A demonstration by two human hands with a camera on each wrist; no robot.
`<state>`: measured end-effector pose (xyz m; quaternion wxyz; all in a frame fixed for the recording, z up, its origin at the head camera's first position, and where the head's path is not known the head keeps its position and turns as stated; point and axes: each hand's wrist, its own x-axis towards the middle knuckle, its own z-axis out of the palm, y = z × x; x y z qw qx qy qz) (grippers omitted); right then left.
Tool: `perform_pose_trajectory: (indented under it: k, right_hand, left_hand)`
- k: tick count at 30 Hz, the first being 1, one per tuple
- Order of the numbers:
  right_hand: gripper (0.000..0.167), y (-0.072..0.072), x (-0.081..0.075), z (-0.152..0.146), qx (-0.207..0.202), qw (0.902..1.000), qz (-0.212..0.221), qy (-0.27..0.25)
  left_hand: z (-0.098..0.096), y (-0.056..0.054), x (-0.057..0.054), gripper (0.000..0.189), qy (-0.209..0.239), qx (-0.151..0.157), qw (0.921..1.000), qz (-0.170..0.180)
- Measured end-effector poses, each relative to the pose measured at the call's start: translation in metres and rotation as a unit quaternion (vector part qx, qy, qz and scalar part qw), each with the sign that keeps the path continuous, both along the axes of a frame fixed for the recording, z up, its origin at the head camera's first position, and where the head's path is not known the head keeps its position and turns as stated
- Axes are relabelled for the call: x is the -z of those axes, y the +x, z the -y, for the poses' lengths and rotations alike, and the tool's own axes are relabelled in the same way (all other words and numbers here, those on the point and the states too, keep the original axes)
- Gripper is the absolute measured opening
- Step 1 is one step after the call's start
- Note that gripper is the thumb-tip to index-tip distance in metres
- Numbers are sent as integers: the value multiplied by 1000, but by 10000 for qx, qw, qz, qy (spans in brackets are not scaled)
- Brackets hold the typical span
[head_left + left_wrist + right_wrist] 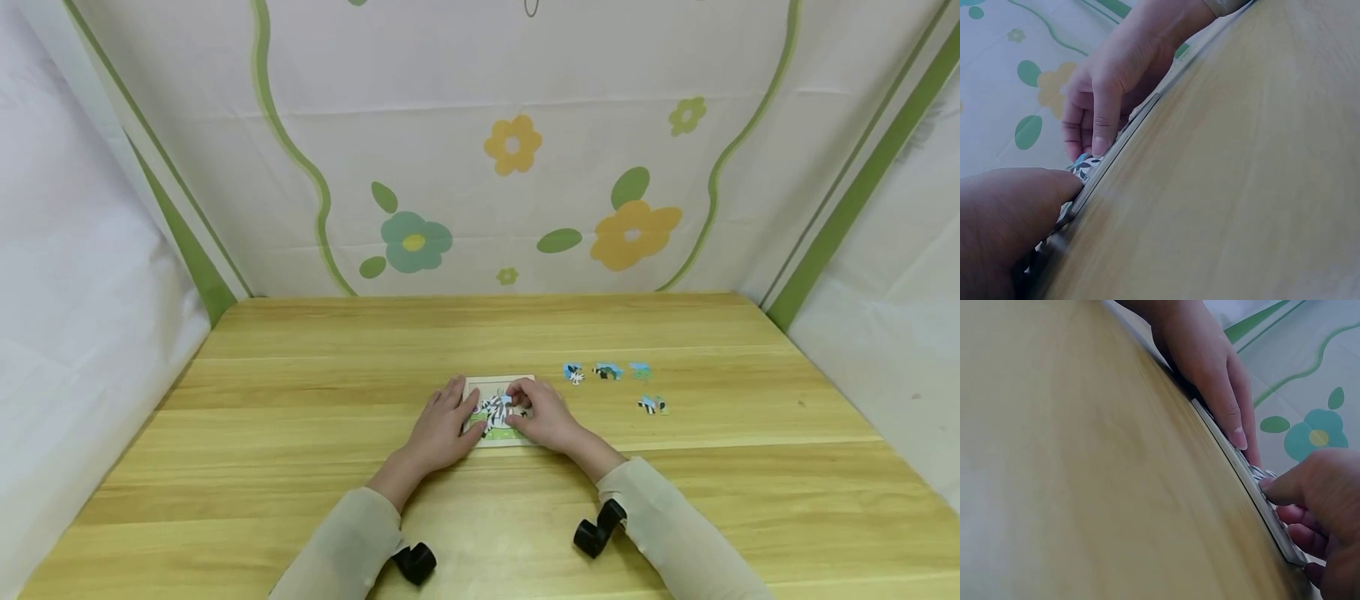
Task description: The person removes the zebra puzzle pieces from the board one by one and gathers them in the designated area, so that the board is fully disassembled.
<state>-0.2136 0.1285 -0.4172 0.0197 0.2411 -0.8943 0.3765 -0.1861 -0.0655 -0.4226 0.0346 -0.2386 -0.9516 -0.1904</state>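
A small jigsaw puzzle board [491, 379] with a pale frame lies on the table, partly filled with a zebra picture over green ground. My left hand [441, 429] rests along its left side, fingers extended and the thumb reaching over the lower edge. From the right, my right hand [550, 414] pinches a puzzle piece [508, 401] between thumb and fingers, low over the zebra. Blue and black-and-white show on this puzzle piece [1087, 164] in the left wrist view. Both hands cover parts of the board.
Several loose puzzle pieces lie right of the board: one puzzle piece [573, 372] nearest it, a puzzle piece [607, 371] beside that, and others farther right and nearer the front. The wooden table [337, 367] meets a flowered cloth wall [465, 167] at the back.
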Motion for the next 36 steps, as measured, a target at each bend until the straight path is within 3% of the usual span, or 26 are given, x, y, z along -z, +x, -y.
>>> perform_pose_trajectory:
  k: [6, 26, 36]
  right_hand:
    - [25, 0, 0, 0, -88, 9980, 428, -463]
    - [23, -2, -4, -1, 18, 9931, 937, -704]
    - [25, -7, -14, -12, -94, 9916, 817, -1002]
  left_hand:
    - [0, 0, -1, 54, 0, 24, 10000, 8]
    - [0, 1, -2, 54, 78, -16, 10000, 59]
    - [1, 1, -1, 54, 58, -70, 9999, 75]
